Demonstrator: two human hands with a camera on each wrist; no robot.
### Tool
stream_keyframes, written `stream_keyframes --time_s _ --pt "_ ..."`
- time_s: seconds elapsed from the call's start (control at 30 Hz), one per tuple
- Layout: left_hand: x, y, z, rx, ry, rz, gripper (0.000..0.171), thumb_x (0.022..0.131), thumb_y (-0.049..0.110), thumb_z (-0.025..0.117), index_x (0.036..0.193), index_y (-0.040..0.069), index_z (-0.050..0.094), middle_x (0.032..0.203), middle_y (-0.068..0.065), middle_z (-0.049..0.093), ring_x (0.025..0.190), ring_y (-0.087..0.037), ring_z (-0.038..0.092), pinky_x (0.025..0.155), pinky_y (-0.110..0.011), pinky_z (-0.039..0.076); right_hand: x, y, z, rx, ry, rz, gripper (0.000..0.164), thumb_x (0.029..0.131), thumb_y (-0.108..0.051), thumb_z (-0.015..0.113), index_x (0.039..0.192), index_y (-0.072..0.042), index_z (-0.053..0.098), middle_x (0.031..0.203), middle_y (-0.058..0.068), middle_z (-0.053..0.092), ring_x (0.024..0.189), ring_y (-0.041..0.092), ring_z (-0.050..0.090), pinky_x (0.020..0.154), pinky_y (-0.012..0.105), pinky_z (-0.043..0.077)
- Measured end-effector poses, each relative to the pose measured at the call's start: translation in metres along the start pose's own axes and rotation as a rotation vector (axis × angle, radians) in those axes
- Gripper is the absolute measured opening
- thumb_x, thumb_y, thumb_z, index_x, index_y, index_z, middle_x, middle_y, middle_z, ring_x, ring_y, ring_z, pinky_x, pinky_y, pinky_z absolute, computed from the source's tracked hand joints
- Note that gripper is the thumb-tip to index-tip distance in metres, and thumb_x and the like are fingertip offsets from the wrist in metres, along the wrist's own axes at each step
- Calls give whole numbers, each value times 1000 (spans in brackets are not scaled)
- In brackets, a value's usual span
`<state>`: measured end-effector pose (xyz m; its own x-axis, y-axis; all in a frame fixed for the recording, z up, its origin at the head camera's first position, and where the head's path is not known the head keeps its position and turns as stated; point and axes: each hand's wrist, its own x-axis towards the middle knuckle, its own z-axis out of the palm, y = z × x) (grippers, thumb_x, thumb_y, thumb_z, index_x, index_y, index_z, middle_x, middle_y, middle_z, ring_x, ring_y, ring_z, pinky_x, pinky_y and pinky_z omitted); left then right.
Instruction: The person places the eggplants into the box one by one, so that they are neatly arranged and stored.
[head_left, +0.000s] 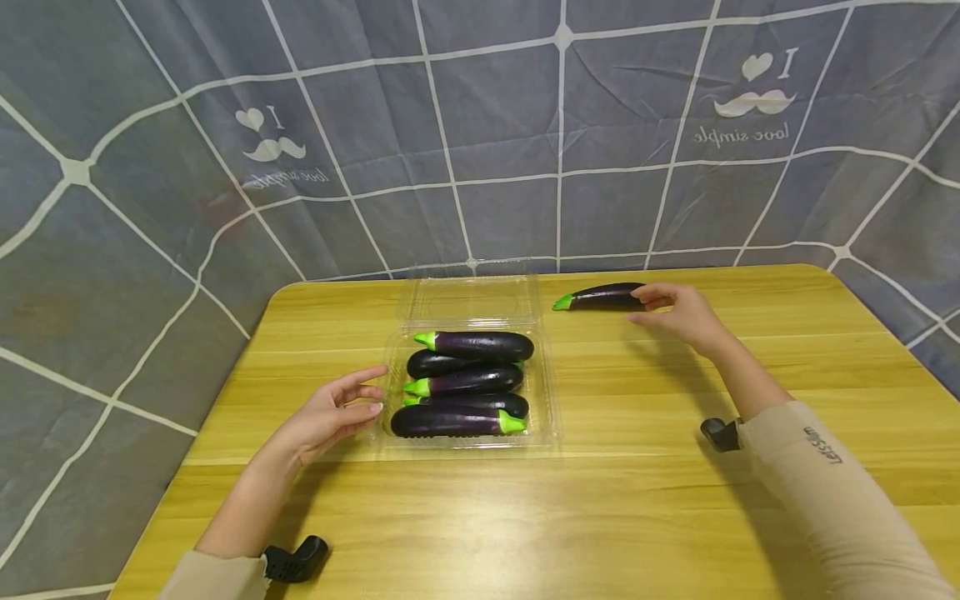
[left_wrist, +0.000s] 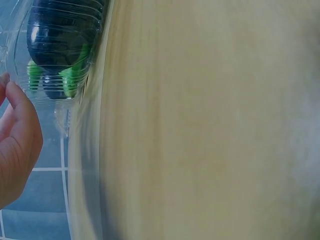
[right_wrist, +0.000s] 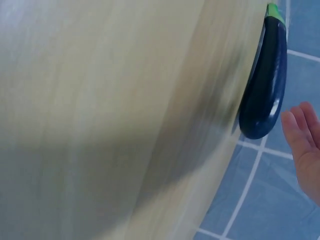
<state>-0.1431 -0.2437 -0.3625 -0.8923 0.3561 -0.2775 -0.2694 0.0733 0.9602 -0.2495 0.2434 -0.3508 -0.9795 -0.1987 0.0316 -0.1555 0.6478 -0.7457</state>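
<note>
Left hand (head_left: pixel 327 419) is empty, fingers loose by the clear container (head_left: pixel 546 392), can't quite tell if touching. Right hand (head_left: pixel 684 318), also empty, has thumb and fingers apart by the lone eggplant (head_left: pixel 602 296) toward the back of the table (head_left: pixel 615 492). I'd grip it mid-body.

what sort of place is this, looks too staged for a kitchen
Probably an improvised indoor filming corner, though the wider room is out of view. A printed fabric curtain surrounds the back and sides of a wooden table, and there are black wrist gadgets.
</note>
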Motion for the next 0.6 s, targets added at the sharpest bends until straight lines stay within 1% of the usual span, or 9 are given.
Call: stream_keyframes --time_s 0.1,0.2,0.43,0.6 --pt "-1 0 -1 1 -1 0 62 90 1 57 145 -2 27 106 -4 51 88 -10 57 73 -21 49 1 4 0 8 15 14 51 85 -24 70 124 4 55 122 25 54 109 34 51 82 29 43" --pt "-1 -1 -2 5 -3 1 62 91 1 57 145 -2 27 108 -6 50 89 -11 57 73 -21 49 4 9 0 -1 37 19 50 85 -24 70 124 4 55 122 25 54 108 33 51 82 27 42" --pt "1 -3 -3 8 -4 -3 63 90 1 58 145 -2 26 109 -6 49 89 -10 56 75 -21 49 10 14 -3 4 77 14 49 85 -21 69 124 6 55 121 27 53 110 38 49 89 45 40" --pt "1 -4 -4 11 -11 9 63 91 2 57 145 -2 26 109 -7 48 90 -10 56 74 -21 48 18 16 -5 -22 98 38 48 86 -20 69 125 4 54 123 27 53 114 39 46 91 49 38"
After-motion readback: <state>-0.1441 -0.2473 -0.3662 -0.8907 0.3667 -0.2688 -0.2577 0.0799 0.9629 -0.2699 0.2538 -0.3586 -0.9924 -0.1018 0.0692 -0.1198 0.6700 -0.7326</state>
